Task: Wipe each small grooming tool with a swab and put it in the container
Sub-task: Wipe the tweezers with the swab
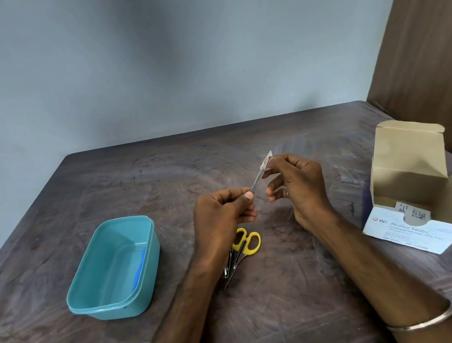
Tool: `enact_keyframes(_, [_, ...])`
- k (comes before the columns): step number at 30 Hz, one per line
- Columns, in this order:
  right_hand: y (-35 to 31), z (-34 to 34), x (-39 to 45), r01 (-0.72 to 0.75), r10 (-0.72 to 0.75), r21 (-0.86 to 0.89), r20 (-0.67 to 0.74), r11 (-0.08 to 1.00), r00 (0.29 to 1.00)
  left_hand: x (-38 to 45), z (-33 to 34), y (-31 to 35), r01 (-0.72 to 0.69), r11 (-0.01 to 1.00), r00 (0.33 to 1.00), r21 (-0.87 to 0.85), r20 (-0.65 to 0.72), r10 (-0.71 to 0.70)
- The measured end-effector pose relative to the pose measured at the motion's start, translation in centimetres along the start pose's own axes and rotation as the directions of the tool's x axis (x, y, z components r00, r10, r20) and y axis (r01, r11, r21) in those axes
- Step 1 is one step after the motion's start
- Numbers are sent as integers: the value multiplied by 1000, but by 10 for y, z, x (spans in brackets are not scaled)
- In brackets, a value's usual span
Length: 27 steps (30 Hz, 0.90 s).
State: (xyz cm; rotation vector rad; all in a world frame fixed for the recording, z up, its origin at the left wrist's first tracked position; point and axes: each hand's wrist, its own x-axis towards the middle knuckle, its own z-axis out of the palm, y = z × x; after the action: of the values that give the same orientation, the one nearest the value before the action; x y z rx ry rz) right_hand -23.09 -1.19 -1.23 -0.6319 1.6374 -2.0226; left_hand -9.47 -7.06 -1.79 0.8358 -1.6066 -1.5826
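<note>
My left hand [223, 216] pinches the near end of a thin metal grooming tool [256, 180] that slants up to the right above the table. At the tool's far tip, my right hand [296, 186] pinches a small white swab [267, 160] folded around it. The teal plastic container [148, 286] stands to the left of my hands, with a blue item [140, 268] lying inside along its right wall. Small scissors with yellow handles [247, 242] and another metal tool [230, 265] lie on the table just under my left wrist.
An open cardboard box of alcohol swabs [414, 193] stands at the right with sachets inside. The dark wooden table [272, 313] meets a grey wall behind and a brown panel [437, 46] at the right.
</note>
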Motion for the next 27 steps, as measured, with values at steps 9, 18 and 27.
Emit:
enact_keyframes(9, [1,2,-3,-41,43,-25,105,999,994,1,-1,1,-4,1000,999,-15,-48,4])
enact_keyframes(18, [1,4,-5,-51,54,-24,118,998,992,3,-3,1,-12,1000,999,17,-47,13])
enact_keyframes(27, [-3,-1,-1,-61,58,57,55,997,997,2,-3,3,9,1000,999,-5,-34,-9])
